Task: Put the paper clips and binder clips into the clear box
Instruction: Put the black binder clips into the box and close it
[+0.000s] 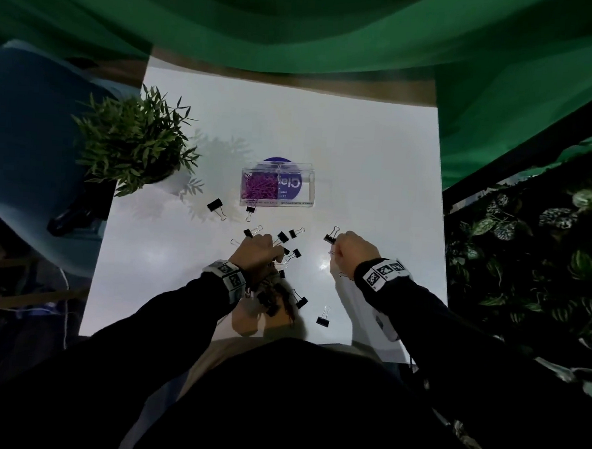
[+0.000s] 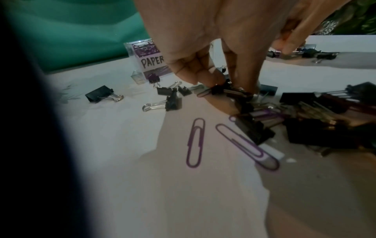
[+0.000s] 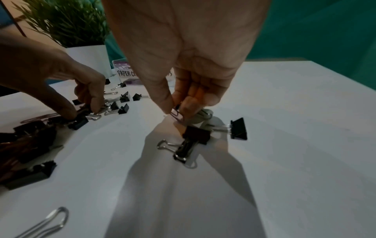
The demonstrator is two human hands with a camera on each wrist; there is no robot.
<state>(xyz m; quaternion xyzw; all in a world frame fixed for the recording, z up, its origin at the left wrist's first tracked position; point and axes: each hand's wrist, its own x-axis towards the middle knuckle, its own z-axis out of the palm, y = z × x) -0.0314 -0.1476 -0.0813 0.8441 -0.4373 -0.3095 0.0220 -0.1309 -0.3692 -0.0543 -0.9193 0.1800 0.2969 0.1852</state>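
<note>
1. Your right hand (image 1: 353, 249) is your nearer grip to the box. In the right wrist view its thumb and fingertips (image 3: 184, 107) are pinching a thin purple wire paper clip (image 3: 176, 114), held just above the white counter (image 1: 376, 166).
2. The clear plastic box (image 1: 277, 185) with the round purple label sits at about 11 o'clock from your right hand, well apart from it. A heap of purple paper clips (image 1: 258, 188) already lies in its left half.
3. The box's long side runs left to right, and I think its top is open. You should carry the clip up and over the near wall, then let go.
4. A black metal binder clip (image 1: 331, 236) lies just beside your right hand at 11 o'clock. Lift first so you don't knock it.
5. Your left hand (image 1: 257, 251) is down in the pile of small black binder clips (image 1: 286, 244). Its fingers (image 2: 195, 70) are curled and pinching one or more of them; I cannot tell how many.
6. From your left hand the box lies at about 12 o'clock, with loose clips in between.
7. Two more purple paper clips (image 2: 195, 143) lie flat by your left wrist, long ends pointing toward the box.
8. The bushy green plant in a white pot (image 1: 134, 143) stands at 9 o'clock from the box. The counter at 3 o'clock of the box is the easier way in.
9. Many clips are still out, so I'd say the job is partly done.
</note>
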